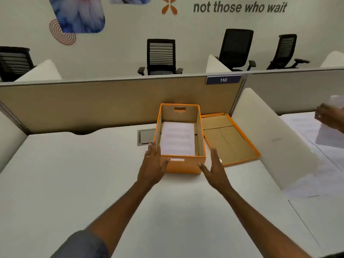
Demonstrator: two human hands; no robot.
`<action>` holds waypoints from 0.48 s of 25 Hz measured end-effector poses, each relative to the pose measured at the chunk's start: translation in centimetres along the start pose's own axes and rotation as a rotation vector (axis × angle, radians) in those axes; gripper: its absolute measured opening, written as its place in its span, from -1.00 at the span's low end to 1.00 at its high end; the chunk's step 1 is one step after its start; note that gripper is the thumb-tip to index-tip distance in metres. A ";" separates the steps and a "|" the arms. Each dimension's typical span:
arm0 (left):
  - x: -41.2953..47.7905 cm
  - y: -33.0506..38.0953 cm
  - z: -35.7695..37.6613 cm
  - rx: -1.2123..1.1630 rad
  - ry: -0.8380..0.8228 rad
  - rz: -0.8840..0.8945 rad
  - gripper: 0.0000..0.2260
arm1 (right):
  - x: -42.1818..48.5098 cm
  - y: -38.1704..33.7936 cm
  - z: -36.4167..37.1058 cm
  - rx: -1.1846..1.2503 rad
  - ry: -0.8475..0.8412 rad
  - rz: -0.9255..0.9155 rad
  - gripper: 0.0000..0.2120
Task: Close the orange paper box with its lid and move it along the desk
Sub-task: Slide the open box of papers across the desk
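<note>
An orange paper box [183,165] stands open on the white desk [74,174], near its back. A stack of printed sheets [177,138] lies inside it. Its orange lid [229,140] lies upside down on the desk, touching the box's right side. My left hand [153,164] rests flat against the box's left front corner, fingers spread, thumb on the front wall. At the right front corner my right hand [214,168] has its thumb touching the box while its fingers stay apart from the wall. Neither hand has closed around the box.
A tan partition [93,103] runs behind the box, with a grey cable hatch [146,136] at the box's left. A white divider [270,135] stands right of the lid. Beyond it another person's hand [327,116] holds papers over a paper-covered desk. Black chairs stand behind the partition.
</note>
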State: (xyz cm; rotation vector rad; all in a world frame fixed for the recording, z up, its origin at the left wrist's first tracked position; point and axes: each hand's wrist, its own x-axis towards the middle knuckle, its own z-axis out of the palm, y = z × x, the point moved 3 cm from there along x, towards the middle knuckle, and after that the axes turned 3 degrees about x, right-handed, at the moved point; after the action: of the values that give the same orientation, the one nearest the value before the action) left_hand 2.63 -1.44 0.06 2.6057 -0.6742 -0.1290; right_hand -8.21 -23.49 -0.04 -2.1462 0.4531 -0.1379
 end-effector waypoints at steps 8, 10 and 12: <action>6.6 -5.0 0.8 -0.389 -0.088 -0.223 -0.51 | 6.7 2.2 1.2 0.310 -0.133 0.256 -0.16; 7.6 -6.0 1.2 -0.485 -0.143 -0.277 -0.57 | 8.0 2.5 1.4 0.392 -0.153 0.226 -0.37; 7.8 -6.2 1.3 -0.601 -0.132 -0.308 -0.62 | 8.6 2.2 1.5 0.443 -0.124 0.198 -0.57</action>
State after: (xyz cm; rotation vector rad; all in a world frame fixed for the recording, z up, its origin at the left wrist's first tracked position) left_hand 11.91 -0.81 -3.64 2.1045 -0.2167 -0.5170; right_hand -0.44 -26.68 -3.32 -1.6566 0.5068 0.0075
